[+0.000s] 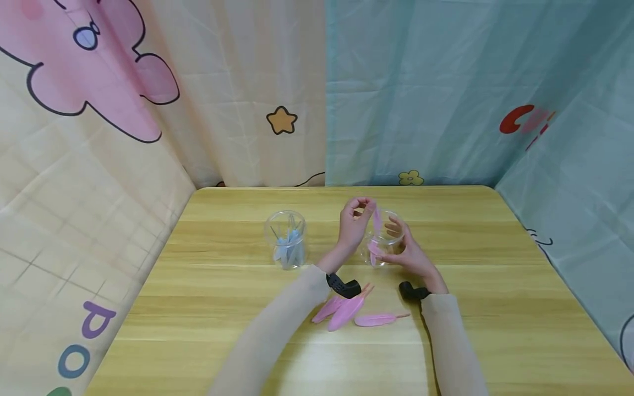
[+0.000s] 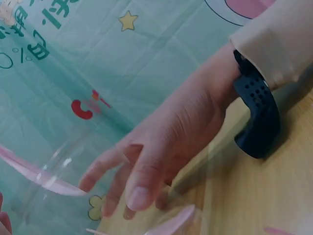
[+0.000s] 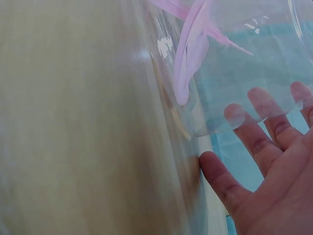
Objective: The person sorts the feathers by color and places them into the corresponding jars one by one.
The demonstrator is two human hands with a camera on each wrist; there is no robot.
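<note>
My left hand (image 1: 354,223) pinches a pink feather (image 1: 377,221) between thumb and fingertips. The feather hangs upright over the mouth of a clear cup (image 1: 396,242). My right hand (image 1: 413,254) holds this cup from its right side, thumb in front and fingers round the far wall. Through the wall in the right wrist view, pink feathers (image 3: 190,54) show inside the cup, with fingertips (image 3: 234,115) against the clear side. In the left wrist view, the right hand (image 2: 164,142) has its fingers spread, and the held feather (image 2: 39,176) slants at the left.
Several loose pink feathers (image 1: 349,312) lie on the wooden table (image 1: 223,330) in front of the cup, between my forearms. Left of my left hand stands a second clear cup (image 1: 285,228) with light blue feathers (image 1: 289,247) in it. Printed curtains (image 1: 421,93) border the table.
</note>
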